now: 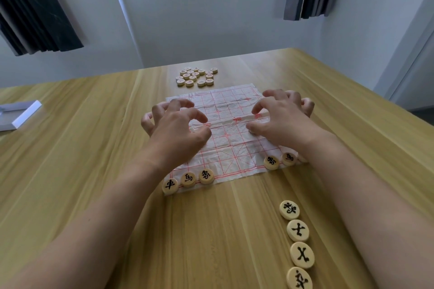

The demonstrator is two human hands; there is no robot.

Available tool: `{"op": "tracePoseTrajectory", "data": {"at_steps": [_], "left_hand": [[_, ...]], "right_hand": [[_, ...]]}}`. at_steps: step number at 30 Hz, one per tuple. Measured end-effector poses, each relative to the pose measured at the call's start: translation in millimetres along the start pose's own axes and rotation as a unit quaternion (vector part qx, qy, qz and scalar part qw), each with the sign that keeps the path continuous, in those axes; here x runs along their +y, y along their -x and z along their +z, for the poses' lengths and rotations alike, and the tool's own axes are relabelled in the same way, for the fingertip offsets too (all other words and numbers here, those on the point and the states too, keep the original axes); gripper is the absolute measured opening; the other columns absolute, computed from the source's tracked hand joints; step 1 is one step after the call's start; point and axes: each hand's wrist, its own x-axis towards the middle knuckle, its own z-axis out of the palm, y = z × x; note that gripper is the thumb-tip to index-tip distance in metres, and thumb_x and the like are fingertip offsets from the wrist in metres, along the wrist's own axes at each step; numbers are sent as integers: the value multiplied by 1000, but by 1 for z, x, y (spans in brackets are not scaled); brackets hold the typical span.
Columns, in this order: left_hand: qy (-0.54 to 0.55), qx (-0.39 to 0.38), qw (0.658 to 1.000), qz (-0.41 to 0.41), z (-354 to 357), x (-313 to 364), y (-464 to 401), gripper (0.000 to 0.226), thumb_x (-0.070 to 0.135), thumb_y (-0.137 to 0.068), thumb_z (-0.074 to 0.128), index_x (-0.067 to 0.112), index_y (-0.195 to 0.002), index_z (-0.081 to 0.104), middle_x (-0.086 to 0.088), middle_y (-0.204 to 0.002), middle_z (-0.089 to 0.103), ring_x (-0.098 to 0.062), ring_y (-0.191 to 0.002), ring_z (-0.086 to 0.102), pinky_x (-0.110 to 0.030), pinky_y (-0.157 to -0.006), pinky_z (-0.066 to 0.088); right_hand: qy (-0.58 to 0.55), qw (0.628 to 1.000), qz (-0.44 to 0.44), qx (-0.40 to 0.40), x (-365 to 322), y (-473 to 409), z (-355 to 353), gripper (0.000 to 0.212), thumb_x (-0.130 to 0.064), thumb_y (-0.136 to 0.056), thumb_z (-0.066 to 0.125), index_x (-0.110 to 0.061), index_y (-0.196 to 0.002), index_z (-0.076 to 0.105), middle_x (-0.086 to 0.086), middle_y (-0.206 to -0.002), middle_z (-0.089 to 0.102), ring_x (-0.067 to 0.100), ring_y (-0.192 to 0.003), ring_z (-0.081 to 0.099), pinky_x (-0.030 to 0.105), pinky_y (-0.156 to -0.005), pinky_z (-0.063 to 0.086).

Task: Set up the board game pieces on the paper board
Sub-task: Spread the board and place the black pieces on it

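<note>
Hovering both hands over the paper board [231, 129], back row partly set.

Left hand [175, 125] and right hand [281, 119] are half-curled, clawed above mid-board; neither visibly holds a piece, though the right thumb tip sits at or on the sheet. Board lies mid-table [70, 159], thin and creased; it will likely slide or wrinkle if dragged. Three discs [188, 179] sit along its near-left edge, two [279, 160] near the near-right corner. Four loose discs [298, 241] line the table's near-right area; the far pile [196, 76] lies beyond the far edge. Discs look rigid and light: pinch by the rim, set down vertically.
</note>
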Motion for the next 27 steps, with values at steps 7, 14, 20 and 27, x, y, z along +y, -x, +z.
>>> {"op": "tracePoseTrajectory", "data": {"at_steps": [7, 14, 20, 27], "left_hand": [[33, 10, 999, 33, -8, 16, 32, 20, 44, -85, 58, 41, -104, 64, 19, -135, 38, -7, -134, 12, -47, -113, 1], [53, 5, 998, 37, -19, 31, 95, 22, 51, -80, 54, 44, -99, 63, 25, -130, 41, -2, -130, 15, -42, -111, 2], [81, -43, 995, 48, -11, 57, 148, 16, 52, -83, 60, 45, -97, 61, 31, -126, 36, 0, -132, 13, -41, -111, 0], [99, -80, 991, 50, -2, 66, 168, 18, 57, -82, 60, 42, -92, 61, 32, -124, 38, 4, -126, 12, -36, -107, -1]], "right_hand": [[-40, 994, -20, 95, -4, 29, -14, 26, -44, -84, 61, -39, -109, 58, -13, -146, 31, 15, -136, 12, 39, -106, 6], [-97, 987, -80, 102, -5, 104, -26, 16, -38, -85, 62, -45, -96, 53, -19, -140, 35, 4, -128, 14, 26, -94, 8], [-135, 985, -55, 88, -1, 152, -19, 8, -40, -84, 64, -39, -92, 62, -23, -135, 40, 4, -125, 20, 22, -87, 10], [-164, 984, 40, 56, 8, 166, -16, 5, -41, -84, 63, -37, -84, 62, -21, -128, 46, 11, -125, 27, 27, -94, 14]]}}
